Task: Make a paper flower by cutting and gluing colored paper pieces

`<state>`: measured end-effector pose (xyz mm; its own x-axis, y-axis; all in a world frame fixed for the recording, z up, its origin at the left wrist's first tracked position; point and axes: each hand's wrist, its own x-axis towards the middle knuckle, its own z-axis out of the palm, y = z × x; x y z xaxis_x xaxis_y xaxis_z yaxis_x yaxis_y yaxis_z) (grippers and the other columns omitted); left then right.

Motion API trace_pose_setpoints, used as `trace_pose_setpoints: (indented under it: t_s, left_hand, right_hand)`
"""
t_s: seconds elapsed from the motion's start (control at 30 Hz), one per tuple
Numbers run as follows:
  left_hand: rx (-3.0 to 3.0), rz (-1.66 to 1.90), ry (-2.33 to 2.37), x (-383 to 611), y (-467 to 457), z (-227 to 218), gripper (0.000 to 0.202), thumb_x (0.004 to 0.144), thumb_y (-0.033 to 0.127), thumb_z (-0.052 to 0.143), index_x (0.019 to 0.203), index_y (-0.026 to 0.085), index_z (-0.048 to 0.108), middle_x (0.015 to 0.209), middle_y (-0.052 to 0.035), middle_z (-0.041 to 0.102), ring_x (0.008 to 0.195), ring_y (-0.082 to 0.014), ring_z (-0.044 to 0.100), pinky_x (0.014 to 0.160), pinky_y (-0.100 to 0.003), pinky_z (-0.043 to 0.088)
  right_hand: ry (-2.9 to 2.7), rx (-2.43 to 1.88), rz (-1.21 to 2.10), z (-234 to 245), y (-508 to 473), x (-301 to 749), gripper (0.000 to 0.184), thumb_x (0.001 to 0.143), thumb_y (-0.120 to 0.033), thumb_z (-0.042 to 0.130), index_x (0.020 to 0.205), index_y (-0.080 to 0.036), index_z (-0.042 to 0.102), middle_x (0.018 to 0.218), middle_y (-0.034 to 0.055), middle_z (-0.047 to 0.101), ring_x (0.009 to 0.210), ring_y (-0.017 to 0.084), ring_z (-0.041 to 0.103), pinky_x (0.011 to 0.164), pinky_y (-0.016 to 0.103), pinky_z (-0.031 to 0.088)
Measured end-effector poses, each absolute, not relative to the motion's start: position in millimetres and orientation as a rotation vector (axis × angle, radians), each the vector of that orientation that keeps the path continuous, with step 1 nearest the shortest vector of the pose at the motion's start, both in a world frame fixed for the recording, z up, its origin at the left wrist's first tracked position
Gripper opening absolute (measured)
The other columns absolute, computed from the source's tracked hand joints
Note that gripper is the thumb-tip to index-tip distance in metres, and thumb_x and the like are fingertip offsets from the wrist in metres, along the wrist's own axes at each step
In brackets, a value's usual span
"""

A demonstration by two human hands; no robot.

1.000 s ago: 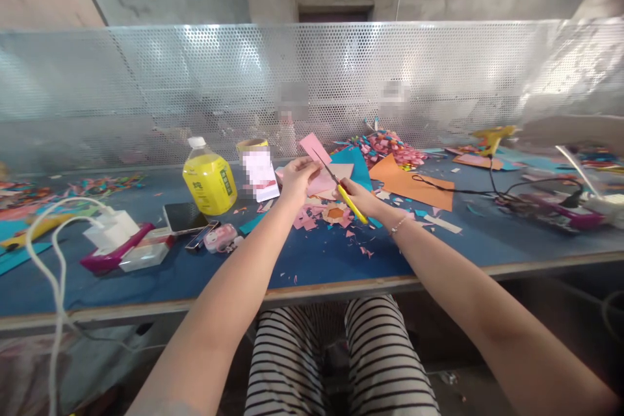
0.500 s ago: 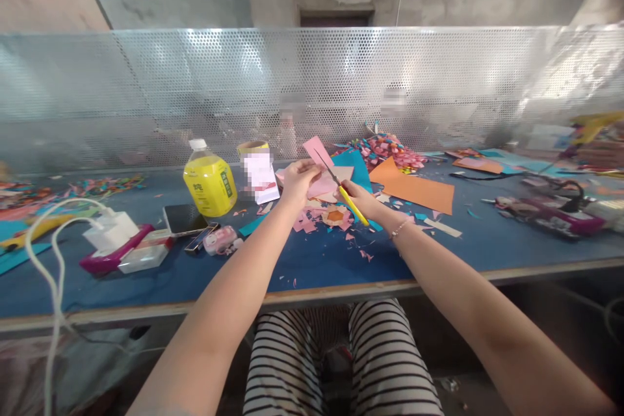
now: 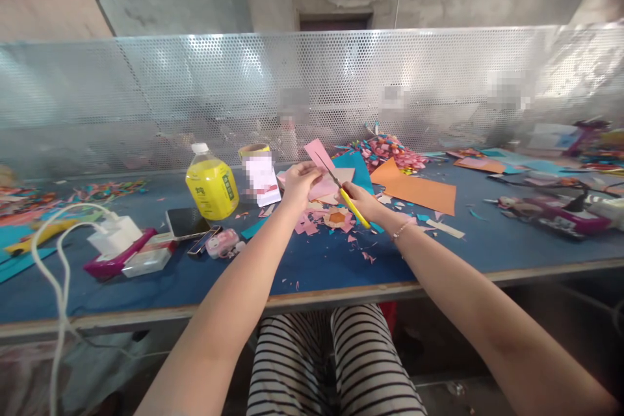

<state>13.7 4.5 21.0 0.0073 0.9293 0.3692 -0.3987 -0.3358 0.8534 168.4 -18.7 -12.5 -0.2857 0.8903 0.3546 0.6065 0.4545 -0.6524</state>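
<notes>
My left hand (image 3: 303, 180) pinches a strip of pink paper (image 3: 316, 151) that slants up above the table. My right hand (image 3: 361, 200) is closed around yellow-handled scissors (image 3: 353, 204), whose dark blades lie across the pink strip's right side. Whether the blades are parted is too fine to make out. Beneath the hands lie a larger pink sheet (image 3: 341, 179), a blue sheet (image 3: 359, 168) and many small pink scraps (image 3: 308, 222). An orange hexagonal piece (image 3: 336, 217) rests among the scraps.
Orange paper (image 3: 414, 190) lies to the right, with a heap of coloured clippings (image 3: 385, 153) behind. On the left stand a yellow bottle (image 3: 213, 188), a phone (image 3: 186, 223) and a power strip (image 3: 119, 253) with white cables. A perforated metal screen (image 3: 312, 91) closes off the back.
My hands keep nearly the same pose on the pink strip and scissors. The view has shifted slightly, and my legs have moved left. The other person's yellow-sleeved arm at far right is gone.
</notes>
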Motion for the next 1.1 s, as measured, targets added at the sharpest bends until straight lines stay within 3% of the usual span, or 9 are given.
trace_pose_setpoints:
  t_s: [0.57, 0.93, 1.1]
  left_hand:
    - [1.211, 1.574, 0.639, 14.2, 4.4, 23.1, 0.019, 0.051, 0.020, 0.071, 0.065, 0.016, 0.059, 0.061, 0.0011, 0.062, 0.060, -0.0091, 0.058, 0.066, -0.026, 0.047]
    - [1.184, 1.572, 0.604, 12.7, 3.8, 25.9, 0.021, 0.049, 0.018, 0.071, 0.066, 0.016, 0.058, 0.060, 0.0025, 0.061, 0.059, -0.0083, 0.058, 0.067, -0.025, 0.046]
    - [1.190, 1.599, 0.612, 11.2, 5.9, 23.9, 0.020, 0.051, 0.018, 0.069, 0.068, 0.016, 0.058, 0.062, 0.0018, 0.061, 0.062, -0.0095, 0.059, 0.069, -0.027, 0.047]
  right_hand:
    - [-2.103, -1.171, 0.307, -11.7, -21.7, 169.3, 0.025, 0.081, -0.041, 0.038, 0.071, -0.018, 0.041, 0.068, 0.0012, 0.051, 0.062, 0.011, 0.046, 0.057, 0.022, 0.033]
    - [-2.083, -1.369, 0.100, -9.5, -23.1, 164.5, 0.025, 0.083, -0.040, 0.043, 0.074, -0.017, 0.048, 0.073, 0.0065, 0.059, 0.067, 0.014, 0.053, 0.059, 0.022, 0.033]
    - [-2.055, -1.481, -0.070, -9.8, -22.0, 164.2, 0.031, 0.082, -0.046, 0.044, 0.077, -0.016, 0.050, 0.079, 0.0103, 0.062, 0.071, 0.018, 0.055, 0.062, 0.025, 0.032]
